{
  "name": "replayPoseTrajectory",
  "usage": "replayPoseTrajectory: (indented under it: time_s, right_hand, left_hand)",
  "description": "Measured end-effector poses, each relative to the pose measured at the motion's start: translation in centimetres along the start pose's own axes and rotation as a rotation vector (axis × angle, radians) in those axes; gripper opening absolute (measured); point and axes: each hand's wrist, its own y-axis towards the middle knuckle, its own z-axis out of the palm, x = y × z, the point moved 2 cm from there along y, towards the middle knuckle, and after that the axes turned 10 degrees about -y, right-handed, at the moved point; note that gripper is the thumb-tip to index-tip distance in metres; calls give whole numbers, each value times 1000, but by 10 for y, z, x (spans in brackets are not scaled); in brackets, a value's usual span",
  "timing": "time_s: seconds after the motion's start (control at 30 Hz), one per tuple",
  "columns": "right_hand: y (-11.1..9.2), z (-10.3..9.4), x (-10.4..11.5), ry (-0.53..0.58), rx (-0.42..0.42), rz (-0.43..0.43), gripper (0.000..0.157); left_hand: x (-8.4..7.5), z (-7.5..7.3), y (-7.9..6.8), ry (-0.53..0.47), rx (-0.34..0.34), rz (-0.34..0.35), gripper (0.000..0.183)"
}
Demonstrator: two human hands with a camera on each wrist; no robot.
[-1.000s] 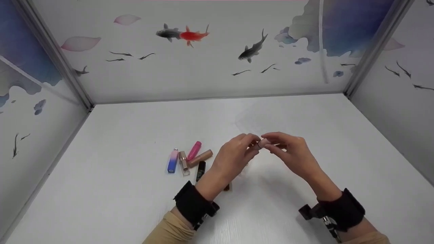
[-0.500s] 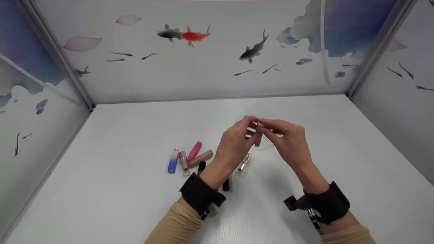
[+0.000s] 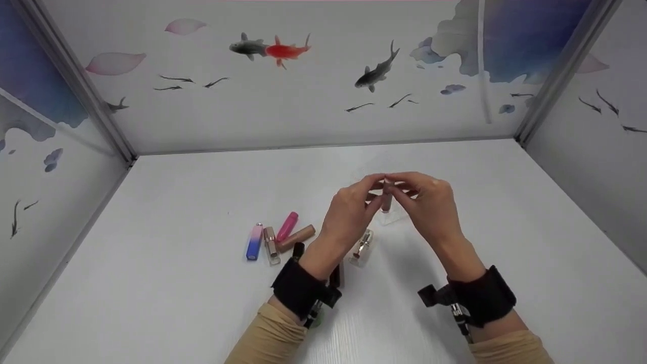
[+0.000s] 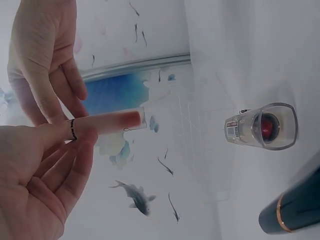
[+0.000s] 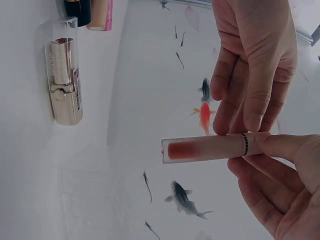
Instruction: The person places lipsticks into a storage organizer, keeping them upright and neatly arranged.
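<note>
A lip gloss tube [image 3: 387, 203] hangs upright between both hands, above the table. Its clear lower end shows a red fill fading to pale pink in the left wrist view [image 4: 112, 121], and a band of black lettering circles it near the cap. My left hand [image 3: 344, 212] pinches the tube around the cap end with thumb and fingers. From the other side my right hand [image 3: 431, 207] pinches the same end, its thumb lying along the cap in the right wrist view. The fingers hide most of the cap.
A clear-capped gold lipstick [image 3: 363, 246] lies below the hands. Further left lie a pink tube [image 3: 288, 226], a brown tube [image 3: 297, 238], a gold lipstick [image 3: 271, 245] and a blue-pink stick [image 3: 255, 242]. Dark tubes [image 3: 298, 251] sit partly behind the left arm. Printed walls enclose the table.
Both hands have moved up and away from the body. The lip gloss tube, tilted and mostly covered by fingers a second ago, now hangs vertically. Little differs from half a second ago.
</note>
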Motion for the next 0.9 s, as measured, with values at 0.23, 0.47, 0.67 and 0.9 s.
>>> replayPoseTrajectory:
  time_s: [0.23, 0.47, 0.67, 0.9]
  right_hand:
    - [-2, 10, -9, -78, -1, -56, 21]
    - [-3, 19, -18, -126, 16, -45, 20]
    - [-4, 22, -22, -131, 38, -25, 18]
    - [-4, 26, -26, -126, 32, -32, 18]
  left_hand:
    - [9, 2, -3, -50, 145, -16, 43]
    - [17, 9, -4, -66, 232, -28, 49]
    - [20, 16, -4, -103, 242, -14, 47]
    - [21, 20, -4, -77, 291, -82, 53]
